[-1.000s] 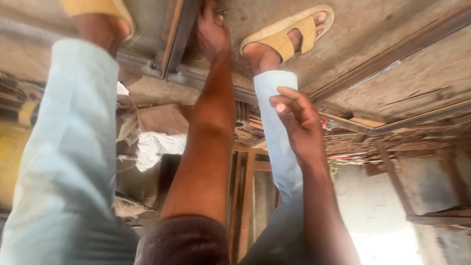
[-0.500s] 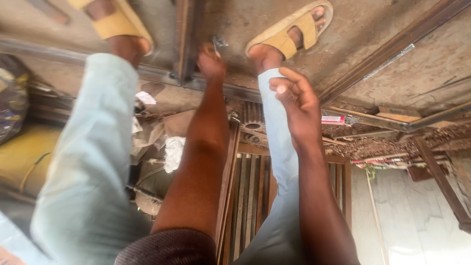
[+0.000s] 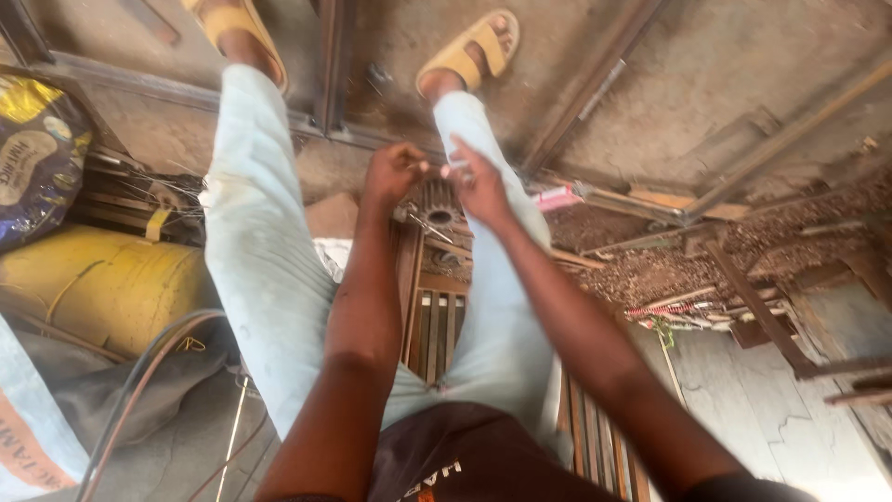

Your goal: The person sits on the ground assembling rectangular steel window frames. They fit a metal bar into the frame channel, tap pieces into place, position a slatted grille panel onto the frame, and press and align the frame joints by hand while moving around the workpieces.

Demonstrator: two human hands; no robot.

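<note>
My left hand (image 3: 394,173) and my right hand (image 3: 479,182) meet fingertip to fingertip above my knees. Both pinch a small pale object (image 3: 447,170) between them; its shape is too small to make out. Just below the hands lies a round toothed metal part (image 3: 437,201) with a thin rod beside it. I am seated, in pale blue trousers (image 3: 265,251), with yellow sandals (image 3: 469,51) on a dusty concrete floor.
Steel bars of a frame (image 3: 330,65) run across the floor by my feet. A yellow drum (image 3: 102,284) and a printed sack (image 3: 37,153) sit at the left. Rusty metal strips and scraps (image 3: 706,251) pile up at the right. A slatted metal grille (image 3: 437,325) lies under my legs.
My left hand has pulled back from the steel bar near my feet and joined the right hand over my knees. The view has tipped downward.
</note>
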